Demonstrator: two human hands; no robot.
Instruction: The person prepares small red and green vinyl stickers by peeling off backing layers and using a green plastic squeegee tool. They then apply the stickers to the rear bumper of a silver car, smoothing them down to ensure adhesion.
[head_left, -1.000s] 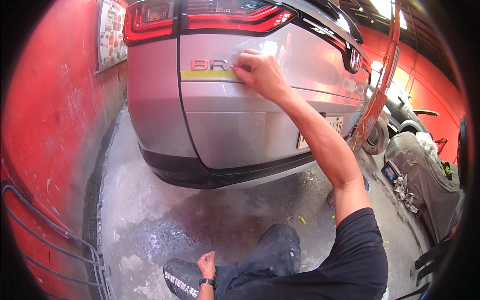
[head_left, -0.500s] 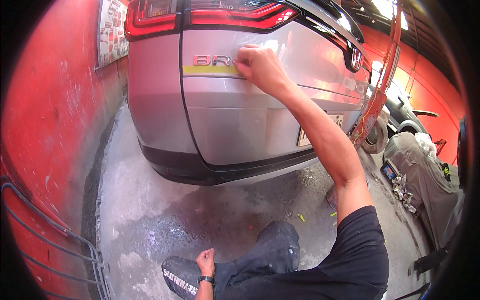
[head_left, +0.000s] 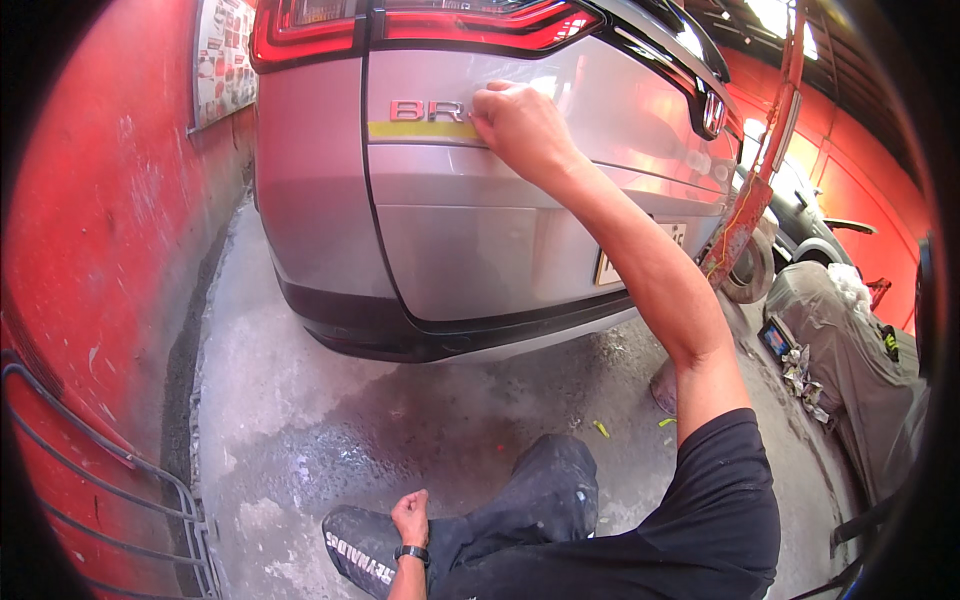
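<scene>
At the rear of a silver car (head_left: 470,250), my right hand (head_left: 522,130) is closed with its fingertips against the tailgate. What the fingers hold, if anything, is hidden. Directly left of it, chrome emblem letters (head_left: 425,111) stand in a row on the panel. A strip of yellow masking tape (head_left: 420,130) runs just beneath them, and its right end reaches my hand. My left hand (head_left: 410,517) is low over my left leg, thumb and fingers curled together. Whether anything is pinched there I cannot make out. A dark band circles that wrist.
A red wall (head_left: 110,200) rises at the left, with bent metal tubing (head_left: 100,450) near its base. Yellow tape scraps (head_left: 601,429) lie on the wet-patched concrete floor (head_left: 400,420). To the right are a red post (head_left: 752,215), a tyre (head_left: 750,272) and a grey-covered heap (head_left: 850,350).
My right hand has shifted slightly along the end of the letters, its fingertips now more hidden. The car sits slightly higher in view at its bumper. My left hand stays by the leg.
</scene>
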